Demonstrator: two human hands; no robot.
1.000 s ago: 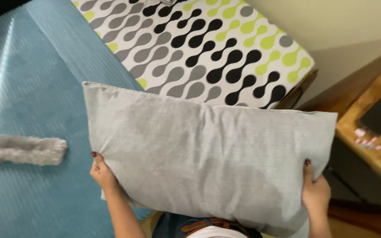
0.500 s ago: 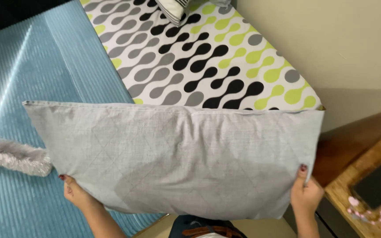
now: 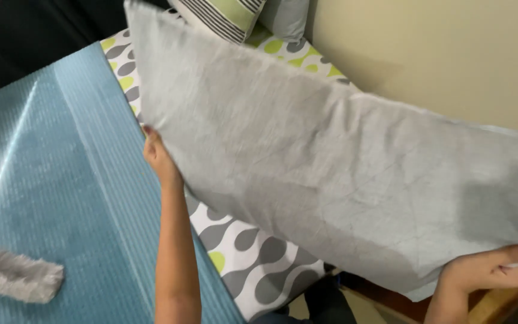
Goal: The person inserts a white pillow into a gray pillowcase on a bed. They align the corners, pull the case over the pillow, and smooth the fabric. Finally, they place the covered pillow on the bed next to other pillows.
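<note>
At far left we see a grey fluffy duster [image 3: 16, 282] lying flat on a blue ribbed mat [image 3: 61, 180], well apart from both hands, so it plays no part in the hold. Next comes our left hand [image 3: 160, 157], raised at the pillow's near left edge; its fingers are tucked behind the cloth, so we cannot tell how tightly they close, though they clearly bear that end. The large grey pillow [image 3: 331, 162] hangs in the air, tilted, its left end high and its right end low, stretched between our 2 hands to keep it spread wide. Beneath it lies a bed sheet [image 3: 247, 264] patterned in grey, black and green drops, with a striped cushion [image 3: 223, 15] at the top by a cream wall [image 3: 439, 54]. At lower right our right hand [image 3: 487, 273] pinches the pillow's bottom corner, fingers closed on the cloth.
</note>
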